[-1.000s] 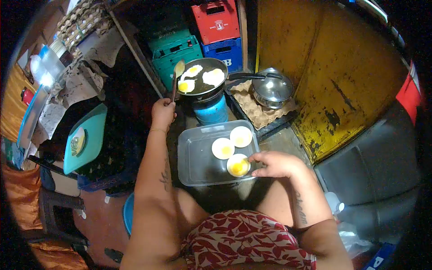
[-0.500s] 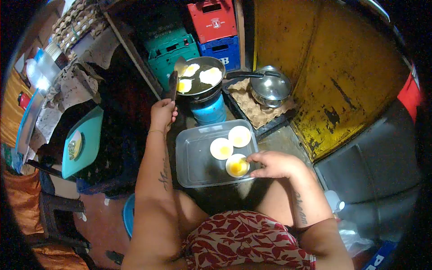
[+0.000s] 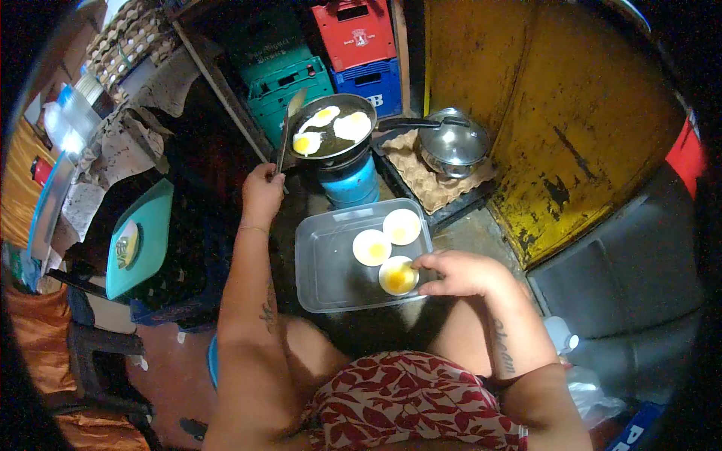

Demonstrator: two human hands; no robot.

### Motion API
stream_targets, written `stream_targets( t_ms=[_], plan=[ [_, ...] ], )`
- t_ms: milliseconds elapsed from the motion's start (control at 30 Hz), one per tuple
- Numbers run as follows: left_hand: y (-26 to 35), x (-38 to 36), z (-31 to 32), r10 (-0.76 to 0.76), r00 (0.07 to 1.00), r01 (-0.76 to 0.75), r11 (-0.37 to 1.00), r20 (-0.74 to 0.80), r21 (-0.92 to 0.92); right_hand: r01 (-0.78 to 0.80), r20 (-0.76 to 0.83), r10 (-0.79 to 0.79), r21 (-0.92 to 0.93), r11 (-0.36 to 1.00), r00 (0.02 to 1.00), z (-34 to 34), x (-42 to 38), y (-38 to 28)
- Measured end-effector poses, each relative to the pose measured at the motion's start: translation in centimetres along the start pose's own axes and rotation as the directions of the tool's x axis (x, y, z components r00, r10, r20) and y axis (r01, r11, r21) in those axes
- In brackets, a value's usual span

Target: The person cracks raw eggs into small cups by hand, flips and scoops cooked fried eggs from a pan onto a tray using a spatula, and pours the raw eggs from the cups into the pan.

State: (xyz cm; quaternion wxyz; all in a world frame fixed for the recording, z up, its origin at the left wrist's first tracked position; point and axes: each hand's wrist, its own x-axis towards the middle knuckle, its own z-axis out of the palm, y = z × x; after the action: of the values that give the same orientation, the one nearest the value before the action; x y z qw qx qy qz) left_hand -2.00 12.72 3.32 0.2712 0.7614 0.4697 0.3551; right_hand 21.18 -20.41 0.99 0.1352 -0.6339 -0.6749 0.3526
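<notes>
My left hand (image 3: pixel 262 188) is closed round the handle of a spatula (image 3: pixel 286 135). Its blade points up, just beyond the left rim of a black frying pan (image 3: pixel 335 145). Three eggs lie in the pan: one at the back (image 3: pixel 323 116), one at the right (image 3: pixel 353 126), and one at the front left (image 3: pixel 307 143) with a bright yolk. My right hand (image 3: pixel 460 273) pinches the right edge of a small white bowl (image 3: pixel 398 276) holding raw egg. Two more bowls of egg, the middle one (image 3: pixel 372 248) and the far one (image 3: pixel 401 227), sit beside it in a clear plastic container (image 3: pixel 320 263).
The pan rests on a stove over a blue cylinder (image 3: pixel 348 180). Right of it, a lidded steel pot (image 3: pixel 453 146) stands on an egg carton (image 3: pixel 429 184). Bottle crates (image 3: pixel 357 34) are stacked behind. A teal lid (image 3: pixel 143 237) lies at left; a yellow panel (image 3: pixel 541 143) rises at right.
My left hand has drawn the spatula left and out of the pan, off the back egg. The right hand stays at the bowl.
</notes>
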Motion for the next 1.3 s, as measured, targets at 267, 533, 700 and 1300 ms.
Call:
stream_targets(
  t_ms=[267, 533, 700, 1300],
  plan=[
    [-0.2, -0.6, -2.0, -0.188, 0.975, 0.192, 0.981, 0.116, -0.03, -0.022, 0.003, 0.022, -0.011, 1.0, 1.0, -0.1, 0.1, -0.5],
    [0.7, -0.7, -0.8, -0.233, 0.954, 0.277, 0.924, 0.186, -0.263, -0.012, 0.0, 0.012, -0.017, 1.0, 1.0, 0.2, 0.2, -0.3],
    [1.4, -1.3, -1.6, -0.147, 0.984, 0.156, 0.984, 0.104, -0.09, -0.024, 0.008, 0.024, -0.011, 1.0, 1.0, -0.2, 0.1, -0.9],
    [4.0, -2.1, -6.0, 0.253, 0.924, -0.383, 0.555, 0.288, 0.739, -0.031, 0.01, 0.031, -0.029, 0.999, 0.999, -0.2, 0.2, -0.9]
  ],
)
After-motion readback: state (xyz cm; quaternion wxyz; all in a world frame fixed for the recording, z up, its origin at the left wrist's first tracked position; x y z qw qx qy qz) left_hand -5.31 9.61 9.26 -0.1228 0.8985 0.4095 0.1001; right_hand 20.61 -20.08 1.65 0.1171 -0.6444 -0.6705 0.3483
